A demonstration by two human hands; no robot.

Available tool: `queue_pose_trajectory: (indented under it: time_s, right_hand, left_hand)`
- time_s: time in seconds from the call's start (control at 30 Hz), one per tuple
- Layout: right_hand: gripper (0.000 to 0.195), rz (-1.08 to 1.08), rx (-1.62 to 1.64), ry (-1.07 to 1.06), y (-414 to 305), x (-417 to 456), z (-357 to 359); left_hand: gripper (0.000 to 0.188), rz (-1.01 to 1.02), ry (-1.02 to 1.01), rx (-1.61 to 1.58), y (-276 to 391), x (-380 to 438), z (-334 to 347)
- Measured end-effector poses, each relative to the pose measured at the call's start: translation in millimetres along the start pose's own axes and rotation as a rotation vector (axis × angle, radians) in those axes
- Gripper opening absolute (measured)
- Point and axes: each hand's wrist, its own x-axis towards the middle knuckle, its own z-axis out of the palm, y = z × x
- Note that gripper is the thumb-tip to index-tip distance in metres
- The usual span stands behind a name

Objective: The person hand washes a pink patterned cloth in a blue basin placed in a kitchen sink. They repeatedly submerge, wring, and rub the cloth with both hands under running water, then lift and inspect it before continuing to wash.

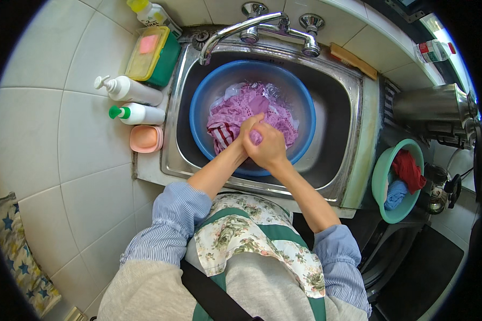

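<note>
A blue plastic basin (304, 150) stands in the stainless steel sink (333, 120). Wet pink fabric (235, 106) with a lace-like pattern lies bunched in it, with a red-and-white striped part (221, 133) at its left and some whitish material around it. Above the basin's front half, my left hand (247, 128) and my right hand (268, 145) are clasped together on a piece of the pink cloth; a small bulge of it pokes out by my right thumb. The chrome faucet (241, 25) reaches over the basin's back left rim.
Left of the sink stand two pump bottles (138, 91), a pink soap dish (145, 139) and a green container with a yellow lid (166, 60). A wooden-backed brush (353, 61) lies behind at the right. On the right, a mint-green basin (401, 214) holds red and blue cloths.
</note>
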Motion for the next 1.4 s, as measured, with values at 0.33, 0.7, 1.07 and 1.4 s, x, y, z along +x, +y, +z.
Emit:
queue_pose_trajectory:
  time_s: [0.33, 0.7, 1.07, 1.4]
  right_hand:
    - [0.031, -0.197, -0.284, -0.107, 74, -6, -47]
    - [0.020, 0.104, 0.712, -0.252, -33, 1, -138]
    - [0.026, 0.357, 1.465, 0.099, 23, 17, -141]
    - [0.040, 0.294, 0.320, -0.692, -4, 10, -108]
  left_hand:
    - [0.019, 0.226, 0.241, 1.299, 32, -11, 75]
    - [0.043, 0.022, -0.099, 1.928, 63, -25, 100]
    - [0.023, 0.390, -0.047, 0.565, 98, -69, 95]
    - [0.028, 0.229, 0.128, 0.097, 71, -58, 66]
